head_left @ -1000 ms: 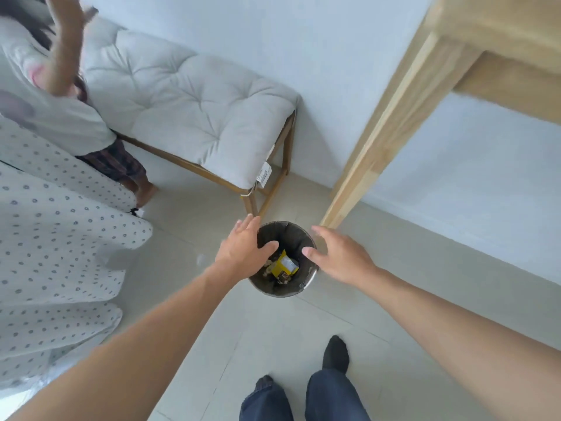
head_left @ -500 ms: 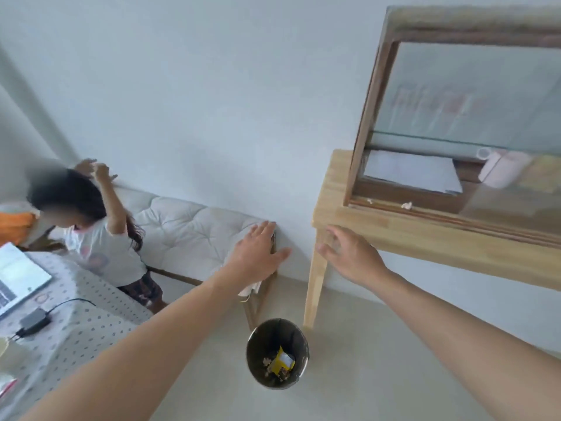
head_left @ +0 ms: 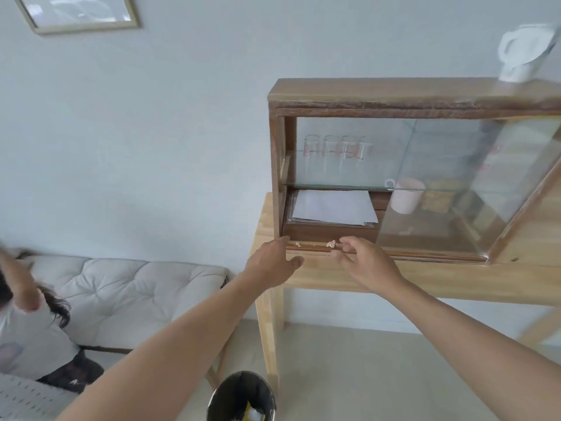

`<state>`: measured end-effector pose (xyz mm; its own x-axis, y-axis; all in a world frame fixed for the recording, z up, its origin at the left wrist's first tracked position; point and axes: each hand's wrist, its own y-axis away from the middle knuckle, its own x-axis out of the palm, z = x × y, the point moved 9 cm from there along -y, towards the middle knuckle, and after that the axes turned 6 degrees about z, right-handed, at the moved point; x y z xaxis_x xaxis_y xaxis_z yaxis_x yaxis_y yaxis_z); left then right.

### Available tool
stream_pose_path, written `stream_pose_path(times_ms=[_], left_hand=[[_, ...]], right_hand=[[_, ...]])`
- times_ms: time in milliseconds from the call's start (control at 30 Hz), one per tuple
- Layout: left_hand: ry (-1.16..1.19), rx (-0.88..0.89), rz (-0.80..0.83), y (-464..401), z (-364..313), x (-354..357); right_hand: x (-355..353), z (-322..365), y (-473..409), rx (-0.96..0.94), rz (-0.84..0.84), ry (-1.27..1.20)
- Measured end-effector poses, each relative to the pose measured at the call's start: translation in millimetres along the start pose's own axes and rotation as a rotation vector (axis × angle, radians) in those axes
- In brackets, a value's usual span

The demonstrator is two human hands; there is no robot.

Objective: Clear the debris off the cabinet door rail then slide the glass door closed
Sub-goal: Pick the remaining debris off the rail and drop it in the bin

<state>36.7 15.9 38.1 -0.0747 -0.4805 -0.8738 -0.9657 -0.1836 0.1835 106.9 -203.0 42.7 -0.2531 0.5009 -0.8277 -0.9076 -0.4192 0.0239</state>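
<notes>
Reaching: we have both hands up at the cabinet (head_left: 379, 98) on the wooden worktop (head_left: 425, 278); no contact w/ debris yet.
Right hand (head_left: 368, 264): fingers (head_left: 346, 243) curled to a narrow pinch, nothing in them, tips just beside the larger debris crumb (head_left: 331, 244).
Left hand (head_left: 273, 264): fingers spread fairly wide, empty, hovering at the rail's left end.
Rail (head_left: 315, 247): runs along the cabinet's bottom front edge; the larger crumb sits on it mid-opening, a smaller debris bit (head_left: 298, 244) near the left end.
Glass door (head_left: 455, 189): slid to the right, left half of cabinet open; papers (head_left: 332, 208) on the lower shelf behind the rail.
Risk 1: a pinch too hard or too shallow could crumble the crumb, in our judgement; fragments drop into the rail groove and are harder to lift out.
Risk 2: a sweep instead of a pinch may push bits inward onto the shelf, or along the rail under the door edge.
Risk 3: small bit near the left end is easy to miss; if left, door may jam or grind on closing.
Risk 4: bin (head_left: 243, 396) is on the floor below, well apart from the rail; debris may fall en route.
Risk 5: closing too fast could bang the glass against the left frame post.
</notes>
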Motion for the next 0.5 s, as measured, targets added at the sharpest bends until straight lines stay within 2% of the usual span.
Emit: stream_pose_path(times_ms=[167, 367, 500], left_hand=[[0.019, -0.02, -0.006, -36, -16, 23], [0.228, -0.12, -0.153, -68, -1, 27], [0.278, -0.133, -0.23, -75, 4, 27]], right_hand=[[-3, -32, -29, 0.056, 0.043, -0.008], [17, -35, -62, 0.065, 0.081, 0.032], [31, -31, -79, 0.066, 0.035, 0.097]])
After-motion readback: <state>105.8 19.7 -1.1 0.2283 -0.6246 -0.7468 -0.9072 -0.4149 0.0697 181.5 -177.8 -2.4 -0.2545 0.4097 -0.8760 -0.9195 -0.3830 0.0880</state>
